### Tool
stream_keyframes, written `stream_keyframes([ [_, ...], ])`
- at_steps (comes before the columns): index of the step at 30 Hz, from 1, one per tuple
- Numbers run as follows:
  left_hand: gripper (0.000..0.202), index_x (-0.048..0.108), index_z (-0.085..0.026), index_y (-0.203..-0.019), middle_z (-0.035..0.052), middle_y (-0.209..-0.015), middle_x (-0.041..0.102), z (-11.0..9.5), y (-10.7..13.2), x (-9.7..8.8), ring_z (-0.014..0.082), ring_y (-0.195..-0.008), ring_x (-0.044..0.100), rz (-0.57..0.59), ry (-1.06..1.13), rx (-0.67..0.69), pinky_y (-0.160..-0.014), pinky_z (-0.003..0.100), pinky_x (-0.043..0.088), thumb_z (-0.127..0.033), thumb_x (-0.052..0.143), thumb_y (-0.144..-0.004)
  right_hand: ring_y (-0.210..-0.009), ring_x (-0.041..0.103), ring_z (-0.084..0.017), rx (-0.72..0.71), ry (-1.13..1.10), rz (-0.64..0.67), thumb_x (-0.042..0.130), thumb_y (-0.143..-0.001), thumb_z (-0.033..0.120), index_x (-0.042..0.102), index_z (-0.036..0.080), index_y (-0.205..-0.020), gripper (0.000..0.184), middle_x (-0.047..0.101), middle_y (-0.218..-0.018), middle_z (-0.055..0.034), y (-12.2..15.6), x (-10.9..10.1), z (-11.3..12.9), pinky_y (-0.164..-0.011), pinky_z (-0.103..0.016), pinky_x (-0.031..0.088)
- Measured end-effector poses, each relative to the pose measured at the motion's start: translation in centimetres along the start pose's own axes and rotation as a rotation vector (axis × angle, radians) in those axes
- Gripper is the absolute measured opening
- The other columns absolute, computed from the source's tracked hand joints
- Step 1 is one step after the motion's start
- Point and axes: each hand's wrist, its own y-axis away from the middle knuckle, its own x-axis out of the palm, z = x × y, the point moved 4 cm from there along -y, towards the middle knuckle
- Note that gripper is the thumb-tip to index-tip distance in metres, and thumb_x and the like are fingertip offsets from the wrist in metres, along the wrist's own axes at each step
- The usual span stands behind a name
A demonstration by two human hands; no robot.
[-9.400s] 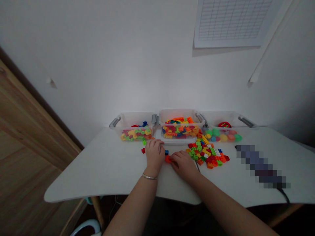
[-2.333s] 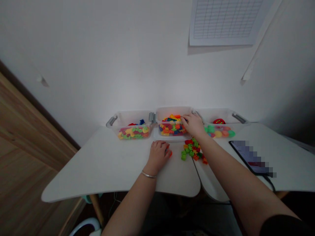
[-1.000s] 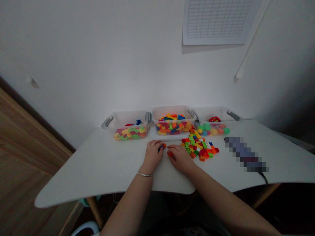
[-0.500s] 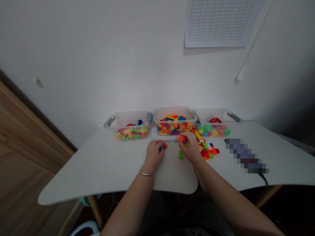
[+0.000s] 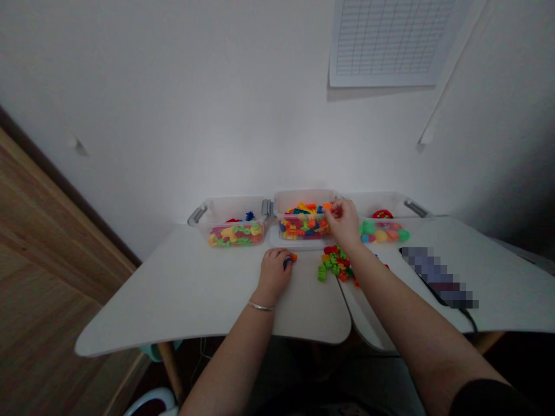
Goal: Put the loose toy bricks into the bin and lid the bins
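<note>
A pixelated patch (image 5: 437,276) blurs a dark flat thing on the tabletop (image 5: 173,289). The left hand (image 5: 276,273) covers most of a blue-and-orange piece (image 5: 290,259). The right forearm hides part of the loose bricks (image 5: 332,267). Whether the right hand (image 5: 344,222) pinches anything is too small to tell. The top edge cuts off the wall chart (image 5: 390,46).

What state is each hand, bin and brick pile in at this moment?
left hand: on the table, closed on a blue and orange piece.
right hand: raised over the middle bin, pinching an orange brick.
middle bin: open, heaped with bricks.
left bin: open, partly filled.
right bin: open, round pieces inside.
loose pile: scattered on the table.
</note>
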Motion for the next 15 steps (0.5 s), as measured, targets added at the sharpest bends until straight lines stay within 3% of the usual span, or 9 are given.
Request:
stream_keyframes([
  [5,0.025,0.067,-0.019,-0.099,0.0078,-0.108,0.065,0.1,0.0,0.1,0.0218,-0.105,0.055,0.003,-0.004,0.002,-0.098,0.041,0.042,-0.012,0.056,-0.078,-0.098,0.052,-0.022,-0.138,0.099,0.072,0.055,-0.081,0.023,0.053,0.020,-0.081,0.004,0.059,-0.097,-0.0086,-0.8,1.3,1.4,-0.091,-0.038,0.043],
  [15,0.025,0.067,-0.019,-0.099,0.0076,-0.107,0.066,0.0,-0.1,0.1,0.0221,-0.105,0.055,0.015,-0.016,-0.009,-0.097,0.041,0.042,-0.012,0.056,-0.078,-0.101,0.053,-0.024,-0.095,0.218,0.123,0.053,-0.081,0.021,0.062,0.019,-0.086,0.011,0.061,-0.102,-0.0103,-0.7,2.7,1.1,-0.092,-0.040,0.042],
])
